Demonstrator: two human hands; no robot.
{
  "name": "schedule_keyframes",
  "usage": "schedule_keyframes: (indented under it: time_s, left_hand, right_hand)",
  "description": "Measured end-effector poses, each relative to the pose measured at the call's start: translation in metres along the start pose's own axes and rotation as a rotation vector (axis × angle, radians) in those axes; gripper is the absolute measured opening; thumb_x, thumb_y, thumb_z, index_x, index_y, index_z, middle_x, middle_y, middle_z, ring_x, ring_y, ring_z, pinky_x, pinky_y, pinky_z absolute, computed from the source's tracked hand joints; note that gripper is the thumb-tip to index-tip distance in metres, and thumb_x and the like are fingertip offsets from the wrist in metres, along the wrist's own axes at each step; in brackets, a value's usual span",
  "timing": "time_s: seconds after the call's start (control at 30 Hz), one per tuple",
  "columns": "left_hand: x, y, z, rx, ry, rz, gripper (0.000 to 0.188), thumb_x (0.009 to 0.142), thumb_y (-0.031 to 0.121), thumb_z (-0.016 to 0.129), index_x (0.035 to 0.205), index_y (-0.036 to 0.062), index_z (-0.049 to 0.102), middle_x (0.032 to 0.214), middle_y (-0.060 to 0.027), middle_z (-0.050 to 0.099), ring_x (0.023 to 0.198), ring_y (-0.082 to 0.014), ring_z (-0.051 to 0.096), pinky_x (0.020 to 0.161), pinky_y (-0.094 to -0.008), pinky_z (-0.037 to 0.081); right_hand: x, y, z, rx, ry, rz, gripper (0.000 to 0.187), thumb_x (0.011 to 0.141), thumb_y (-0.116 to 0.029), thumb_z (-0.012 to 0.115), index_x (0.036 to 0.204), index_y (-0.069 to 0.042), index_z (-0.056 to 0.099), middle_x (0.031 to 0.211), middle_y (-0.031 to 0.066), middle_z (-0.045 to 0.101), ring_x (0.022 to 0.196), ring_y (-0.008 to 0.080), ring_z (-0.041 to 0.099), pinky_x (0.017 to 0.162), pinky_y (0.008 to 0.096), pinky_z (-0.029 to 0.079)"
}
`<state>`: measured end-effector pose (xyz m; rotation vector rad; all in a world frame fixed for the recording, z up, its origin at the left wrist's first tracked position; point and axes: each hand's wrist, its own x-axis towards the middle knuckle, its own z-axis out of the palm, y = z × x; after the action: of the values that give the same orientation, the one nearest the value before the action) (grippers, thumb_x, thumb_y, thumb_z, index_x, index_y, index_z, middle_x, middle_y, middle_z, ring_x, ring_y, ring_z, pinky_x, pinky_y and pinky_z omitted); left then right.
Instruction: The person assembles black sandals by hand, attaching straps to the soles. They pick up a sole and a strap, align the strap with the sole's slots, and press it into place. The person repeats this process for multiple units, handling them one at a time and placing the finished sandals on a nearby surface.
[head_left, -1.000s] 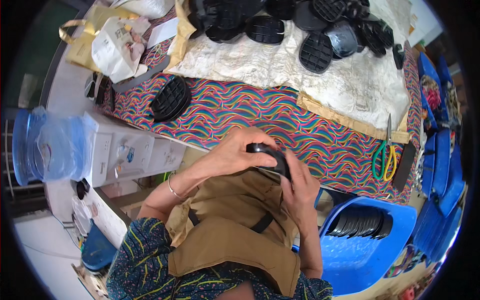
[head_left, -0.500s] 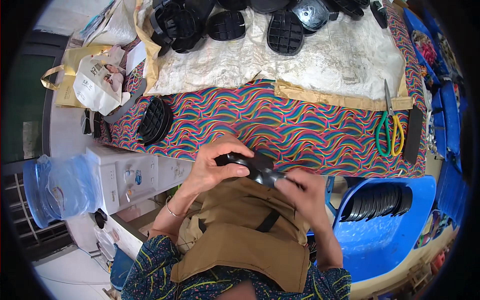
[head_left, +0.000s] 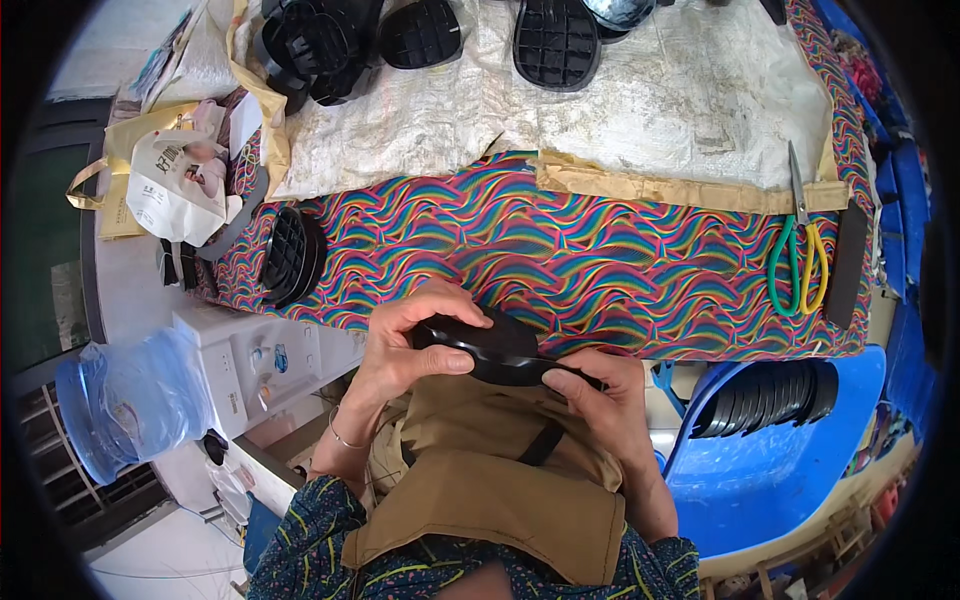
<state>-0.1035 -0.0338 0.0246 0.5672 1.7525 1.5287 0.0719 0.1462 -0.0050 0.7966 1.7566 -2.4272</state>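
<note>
A glossy black sole piece [head_left: 505, 350] with a smooth curved side is held over my lap, just off the table's near edge. My left hand [head_left: 405, 345] grips its left end, thumb on the near side and fingers over the top. At its right end, my right hand [head_left: 600, 390] is closed with the thumb pressed on a thin dark part that sticks out of the piece. Whether that is a strip of the sole or a separate tool, I cannot tell. A tan apron [head_left: 480, 490] lies below both hands.
Black gridded soles [head_left: 293, 255] lie stacked at the table's left, more [head_left: 557, 45] on white sacking [head_left: 640, 130] at the back. Scissors [head_left: 798, 240] with green and yellow handles rest at right. A blue tub [head_left: 770, 490] holding a row of black pieces stands beside the table.
My right hand was blurred with motion over the piece's right end and is now steady there. The sole piece shows more of its broad dark face. My view has shifted slightly.
</note>
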Motion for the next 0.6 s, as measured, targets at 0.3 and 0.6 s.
schedule_keyframes:
  time_s: [0.3,0.6]
  left_hand:
    - [0.005,-0.004,-0.009,-0.045,-0.132,-0.039,0.044,0.074,0.016,0.082,0.112,0.0035,0.064,0.11,-0.0108,0.063,0.108,-0.0207,0.056,0.098,-0.0357,0.042]
    - [0.015,0.024,-0.001,0.591,-0.152,0.255,0.071,0.089,0.05,0.063,0.143,0.007,0.043,0.138,-0.0175,0.044,0.133,-0.0301,0.039,0.111,-0.0416,0.03]
  right_hand:
    - [0.009,0.001,0.009,-0.023,0.055,0.033,0.014,0.089,-0.011,0.073,0.096,0.001,0.073,0.063,-0.0008,0.057,0.054,0.0033,0.049,0.049,0.0231,0.037]
    - [0.016,-0.004,0.007,-0.017,0.043,0.001,0.014,0.088,-0.014,0.07,0.09,0.0,0.073,0.059,-0.0018,0.055,0.053,0.0037,0.048,0.05,0.0239,0.036]
